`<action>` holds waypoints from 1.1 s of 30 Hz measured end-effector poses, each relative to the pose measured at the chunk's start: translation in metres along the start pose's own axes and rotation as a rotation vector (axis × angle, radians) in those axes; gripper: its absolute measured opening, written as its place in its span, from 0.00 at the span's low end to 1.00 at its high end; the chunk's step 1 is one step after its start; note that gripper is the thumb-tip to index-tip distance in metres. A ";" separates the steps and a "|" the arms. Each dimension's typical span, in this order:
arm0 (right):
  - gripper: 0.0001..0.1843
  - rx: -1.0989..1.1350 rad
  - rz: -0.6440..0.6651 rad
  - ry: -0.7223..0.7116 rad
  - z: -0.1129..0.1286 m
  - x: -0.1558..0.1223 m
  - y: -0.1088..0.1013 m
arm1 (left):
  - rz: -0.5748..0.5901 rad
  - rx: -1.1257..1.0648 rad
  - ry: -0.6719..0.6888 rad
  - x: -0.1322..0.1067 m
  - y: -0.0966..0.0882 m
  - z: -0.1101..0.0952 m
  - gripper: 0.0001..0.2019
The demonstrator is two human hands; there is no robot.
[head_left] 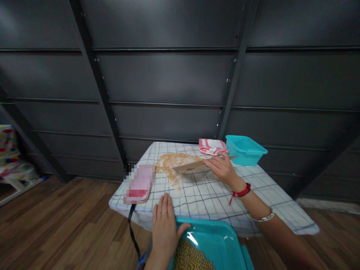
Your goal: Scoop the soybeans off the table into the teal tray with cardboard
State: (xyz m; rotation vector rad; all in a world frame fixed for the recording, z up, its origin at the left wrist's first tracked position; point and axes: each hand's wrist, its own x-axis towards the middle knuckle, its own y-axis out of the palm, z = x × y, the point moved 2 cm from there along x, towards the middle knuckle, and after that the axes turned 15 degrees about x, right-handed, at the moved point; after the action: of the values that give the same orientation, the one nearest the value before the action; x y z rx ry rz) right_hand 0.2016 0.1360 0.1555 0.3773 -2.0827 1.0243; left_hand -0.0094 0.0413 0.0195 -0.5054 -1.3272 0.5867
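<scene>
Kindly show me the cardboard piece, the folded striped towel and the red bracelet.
Cardboard piece (190, 166), head view: its flat face.
Folded striped towel (212, 145), head view: its top.
Red bracelet (243, 191), head view: its band.

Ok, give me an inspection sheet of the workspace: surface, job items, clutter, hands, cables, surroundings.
Surface: white, dark-checked tablecloth, small yellow grains strewn on it.
Job items: flat brown cardboard piece; rectangular teal plastic tray at the near edge, holding yellow-brown grains.
Clutter: folded red-and-white striped cloth; rectangular teal plastic tub beside it; flat pink pixelated item.
Hands: right hand gripping cardboard; left hand open, thumb over tray rim.
Cables: black cord or strap hanging at near left; type unclear.
Surroundings: dark grey panelled wall; brown wood-plank floor.
</scene>
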 end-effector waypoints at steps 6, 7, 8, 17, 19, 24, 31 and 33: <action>0.14 0.004 0.069 -0.012 -0.001 0.028 0.011 | 0.056 -0.010 -0.016 -0.005 0.004 0.006 0.45; 0.14 0.012 0.088 -0.018 -0.001 0.033 0.016 | 0.057 -0.008 -0.019 -0.005 0.005 0.006 0.44; 0.14 0.024 0.109 -0.022 -0.001 0.038 0.021 | 0.051 -0.006 -0.019 -0.006 0.005 0.006 0.44; 0.14 0.090 0.155 -0.109 0.002 0.055 0.055 | 0.022 0.000 -0.016 -0.004 0.000 0.012 0.44; 0.14 0.094 0.160 -0.121 0.003 0.052 0.050 | 0.015 -0.004 -0.011 -0.004 -0.001 0.012 0.45; 0.14 0.088 0.173 -0.138 0.004 0.043 0.028 | 0.004 0.009 0.001 -0.005 -0.002 0.013 0.44; 0.15 0.113 0.131 -0.178 0.005 0.029 0.002 | 0.015 0.047 0.038 -0.005 -0.005 0.012 0.42; 0.14 0.137 0.119 -0.184 0.005 0.025 -0.007 | 0.000 0.064 0.040 -0.004 -0.007 0.012 0.42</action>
State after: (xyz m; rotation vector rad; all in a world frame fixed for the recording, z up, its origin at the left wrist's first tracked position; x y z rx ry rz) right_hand 0.1866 0.1290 0.1760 0.4349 -2.2258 1.2484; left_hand -0.0206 0.0333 0.0231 -0.4620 -1.2662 0.6140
